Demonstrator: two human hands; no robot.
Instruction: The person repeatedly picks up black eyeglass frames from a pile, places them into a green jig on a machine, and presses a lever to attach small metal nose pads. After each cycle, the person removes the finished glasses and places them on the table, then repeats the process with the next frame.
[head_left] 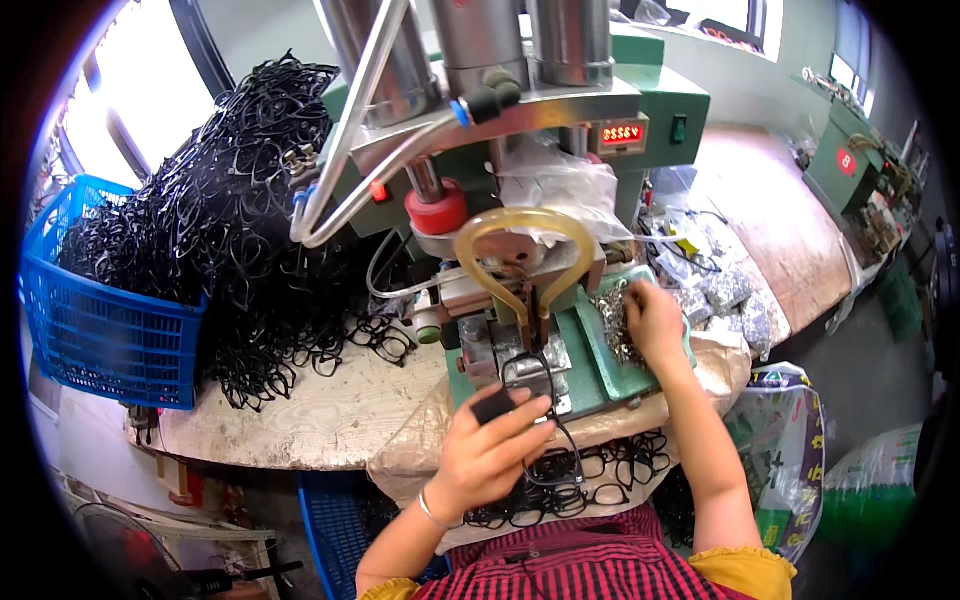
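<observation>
My left hand (490,450), with a black cover on one finger, holds a black eyeglass frame (577,462) under the press head of a green bench machine (590,385). One rim of the frame lies by the metal fixture below the tool; the other hangs toward me. My right hand (655,322) reaches into a green tray (600,368) on the machine's right, fingers bent down into a heap of small silvery metal parts (614,322). Its fingertips are partly hidden, so what they pinch does not show. A curved amber tube (525,222) arches above the fixture.
A big pile of black eyeglass frames (240,190) fills the left, spilling from a blue crate (110,325). More frames (610,470) lie on my lap cover. Bags of metal parts (715,265) sit right of the machine. Metal cylinders (480,45) and hoses stand overhead.
</observation>
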